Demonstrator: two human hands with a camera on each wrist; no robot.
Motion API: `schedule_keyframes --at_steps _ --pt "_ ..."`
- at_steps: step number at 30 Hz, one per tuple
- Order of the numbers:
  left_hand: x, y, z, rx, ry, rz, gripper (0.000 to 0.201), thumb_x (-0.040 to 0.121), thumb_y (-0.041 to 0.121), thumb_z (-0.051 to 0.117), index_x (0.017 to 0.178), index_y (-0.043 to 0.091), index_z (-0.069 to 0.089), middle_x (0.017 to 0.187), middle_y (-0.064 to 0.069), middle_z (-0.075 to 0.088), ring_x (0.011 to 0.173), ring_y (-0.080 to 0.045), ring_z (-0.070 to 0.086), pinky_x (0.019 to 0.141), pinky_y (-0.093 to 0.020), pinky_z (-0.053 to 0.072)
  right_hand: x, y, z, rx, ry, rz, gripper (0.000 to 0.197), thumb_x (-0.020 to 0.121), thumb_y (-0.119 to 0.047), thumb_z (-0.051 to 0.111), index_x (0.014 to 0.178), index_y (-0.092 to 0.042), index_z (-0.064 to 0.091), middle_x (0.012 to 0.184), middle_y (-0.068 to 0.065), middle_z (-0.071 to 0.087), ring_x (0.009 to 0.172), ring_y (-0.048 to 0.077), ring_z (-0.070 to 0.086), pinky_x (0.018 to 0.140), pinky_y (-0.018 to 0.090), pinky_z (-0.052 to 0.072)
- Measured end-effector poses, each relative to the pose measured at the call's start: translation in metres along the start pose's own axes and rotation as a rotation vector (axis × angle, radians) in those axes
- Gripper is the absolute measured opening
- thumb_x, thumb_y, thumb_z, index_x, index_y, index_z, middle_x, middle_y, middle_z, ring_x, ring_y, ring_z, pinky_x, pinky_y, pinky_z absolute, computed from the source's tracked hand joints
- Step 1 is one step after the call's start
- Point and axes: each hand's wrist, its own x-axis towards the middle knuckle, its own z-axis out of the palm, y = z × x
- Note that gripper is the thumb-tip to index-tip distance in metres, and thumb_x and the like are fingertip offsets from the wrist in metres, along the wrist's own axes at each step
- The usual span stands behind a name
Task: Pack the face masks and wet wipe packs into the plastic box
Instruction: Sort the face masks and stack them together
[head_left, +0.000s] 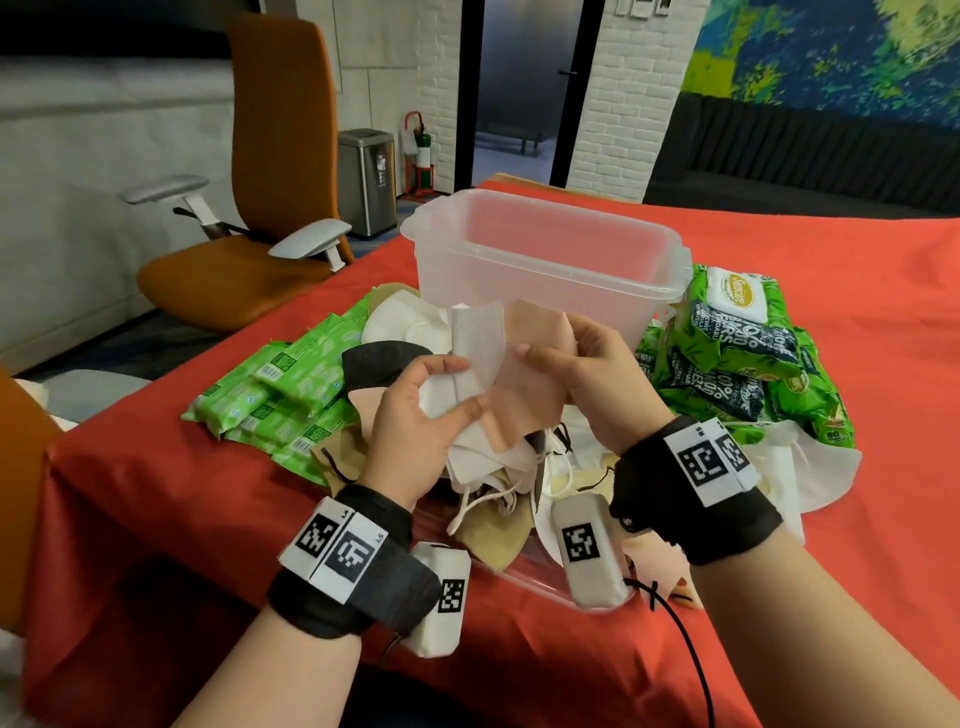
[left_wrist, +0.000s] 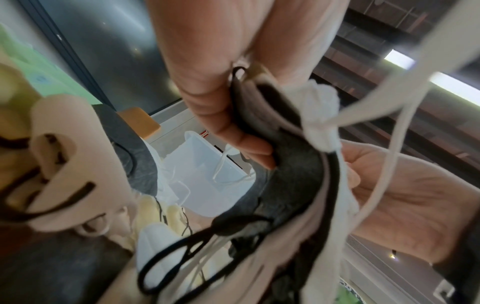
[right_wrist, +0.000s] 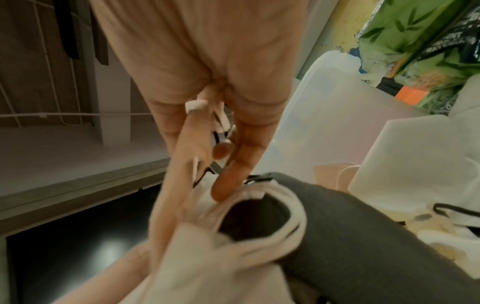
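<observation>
A clear plastic box (head_left: 545, 260) stands open on the red table, nothing visible inside. Just in front of it both hands hold up a bunch of folded face masks (head_left: 488, 374), white and pink. My left hand (head_left: 415, 415) grips the white ones from the left; in the left wrist view its fingers (left_wrist: 223, 115) curl round dark, pink and white masks with ear loops hanging. My right hand (head_left: 576, 364) pinches the pink mask (head_left: 524, 338) from the right. More masks (head_left: 498, 499) lie heaped below the hands. Green wet wipe packs lie left (head_left: 291, 384) and right (head_left: 737, 353) of the box.
A clear lid (head_left: 524, 571) lies under the mask heap near the table's front edge. An orange office chair (head_left: 249, 208) stands at the left beyond the table. The red tablecloth (head_left: 852, 291) stretches bare to the right and back.
</observation>
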Motion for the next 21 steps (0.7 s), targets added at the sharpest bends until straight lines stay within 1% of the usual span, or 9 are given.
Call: schedule_keyframes --at_steps 2,5,7,10,12,14,17,19,21 --pt "0.002 -0.002 -0.001 -0.012 0.039 -0.007 0.025 0.081 0.008 0.069 0.09 0.029 0.057 0.1 0.014 0.059 0.104 -0.007 0.055 0.093 -0.023 0.042 0.001 0.001 -0.002 0.028 0.018 -0.006 0.012 0.086 -0.003 0.059 0.088 -0.015 0.062 0.081 0.001 0.065 0.07 0.007 0.063 0.063 0.021 0.052" --pt "0.003 -0.003 -0.003 -0.027 0.04 0.003 0.024 0.085 0.008 0.064 0.092 0.029 0.056 0.103 0.011 0.059 0.105 -0.01 0.055 0.095 -0.029 0.044 0.003 0.002 -0.008 0.067 0.108 -0.048 0.017 0.087 -0.001 0.056 0.092 -0.016 0.061 0.083 -0.003 0.064 0.066 0.0 0.061 0.06 0.013 0.047" --pt "0.002 -0.002 -0.005 -0.009 -0.001 0.018 0.027 0.088 0.007 0.061 0.095 0.032 0.053 0.109 0.007 0.058 0.108 -0.013 0.055 0.097 -0.034 0.045 0.006 0.001 -0.013 0.056 0.221 -0.09 0.015 0.087 -0.002 0.056 0.092 -0.015 0.06 0.082 -0.003 0.063 0.068 0.003 0.059 0.061 0.015 0.047" --pt "0.001 0.0 -0.007 -0.003 -0.089 0.015 0.036 0.087 0.011 0.06 0.096 0.045 0.051 0.118 0.0 0.056 0.113 -0.02 0.055 0.099 -0.044 0.045 0.007 -0.003 -0.02 0.091 0.377 -0.195 0.008 0.084 -0.01 0.063 0.086 -0.016 0.058 0.081 0.0 0.06 0.074 0.013 0.057 0.065 0.025 0.051" --pt "-0.001 0.004 -0.007 0.018 -0.133 0.025 0.036 0.081 0.016 0.058 0.095 0.049 0.05 0.118 0.001 0.056 0.113 -0.019 0.055 0.1 -0.042 0.044 0.006 -0.009 -0.022 0.076 0.448 -0.321 0.013 0.079 -0.016 0.064 0.077 -0.018 0.051 0.076 0.0 0.055 0.07 0.01 0.052 0.062 0.026 0.05" --pt "0.0 0.004 -0.007 -0.012 -0.157 0.017 0.039 0.084 0.01 0.059 0.098 0.044 0.049 0.113 0.003 0.056 0.106 -0.015 0.057 0.092 -0.034 0.049 0.006 -0.013 -0.022 0.017 0.483 -0.431 0.025 0.08 -0.01 0.062 0.07 -0.019 0.042 0.069 -0.002 0.048 0.062 0.002 0.046 0.057 0.019 0.044" --pt "-0.001 0.007 -0.005 -0.093 -0.175 0.003 0.052 0.088 -0.006 0.053 0.11 0.041 0.044 0.113 0.013 0.056 0.097 0.002 0.06 0.08 -0.02 0.052 0.003 -0.01 -0.013 -0.138 0.328 -0.447 0.031 0.081 -0.004 0.063 0.066 -0.022 0.043 0.072 0.004 0.053 0.066 0.007 0.05 0.06 0.025 0.045" --pt "-0.001 0.006 -0.004 -0.079 -0.15 -0.002 0.065 0.088 -0.007 0.053 0.117 0.049 0.039 0.126 0.017 0.051 0.111 0.002 0.053 0.092 -0.021 0.049 0.001 0.001 -0.002 -0.41 0.105 -0.339 0.03 0.079 -0.002 0.064 0.069 -0.026 0.05 0.083 0.005 0.061 0.077 0.016 0.056 0.07 0.031 0.045" --pt "0.001 0.003 -0.001 -0.044 -0.128 -0.009 0.072 0.088 -0.006 0.055 0.122 0.054 0.035 0.139 0.01 0.045 0.127 -0.007 0.045 0.103 -0.031 0.043 -0.001 0.016 0.005 -0.685 -0.101 -0.26 0.021 0.08 0.0 0.063 0.076 -0.02 0.056 0.093 0.007 0.065 0.089 0.022 0.058 0.076 0.027 0.041"
